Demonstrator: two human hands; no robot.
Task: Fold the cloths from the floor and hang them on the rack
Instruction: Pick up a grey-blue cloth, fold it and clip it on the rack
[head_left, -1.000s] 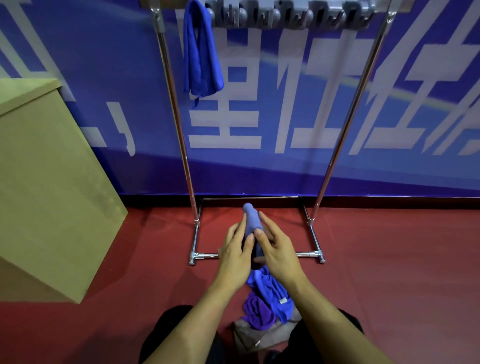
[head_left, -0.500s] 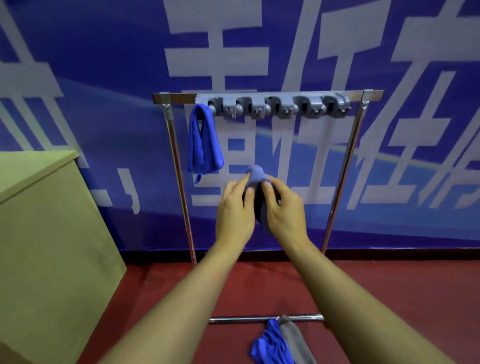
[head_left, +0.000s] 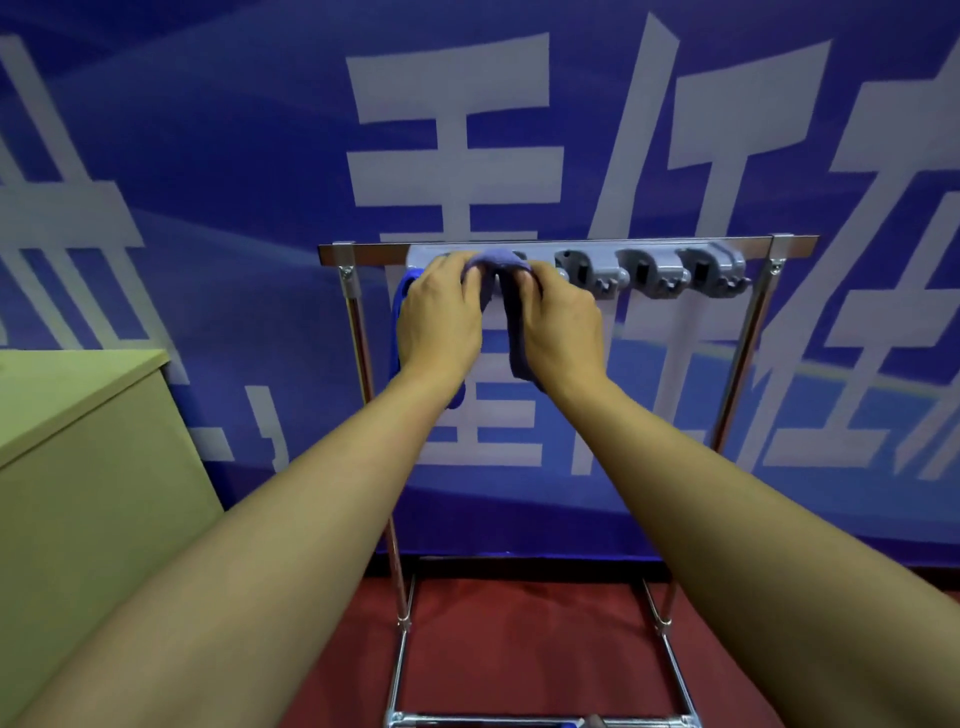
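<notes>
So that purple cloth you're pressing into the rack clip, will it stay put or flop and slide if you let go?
Probably floppy: the purple cloth droops limp below both hands, left hand and right hand. It looks light, since pinching fingers carry it. It may slip unless the grey clip strip grips the fold, which the hands hide.

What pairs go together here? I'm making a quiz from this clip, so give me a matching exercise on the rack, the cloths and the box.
Things:
1. purple cloth
2. blue cloth
3. three bare holders
4. wooden box

Places or states:
A. hangs at the rack's left end, behind the left hand
B. stands left of the rack
C. pinched by both hands at the rail
D. right part of the rail

Pairs: 1-C, 2-A, 3-D, 4-B
</notes>
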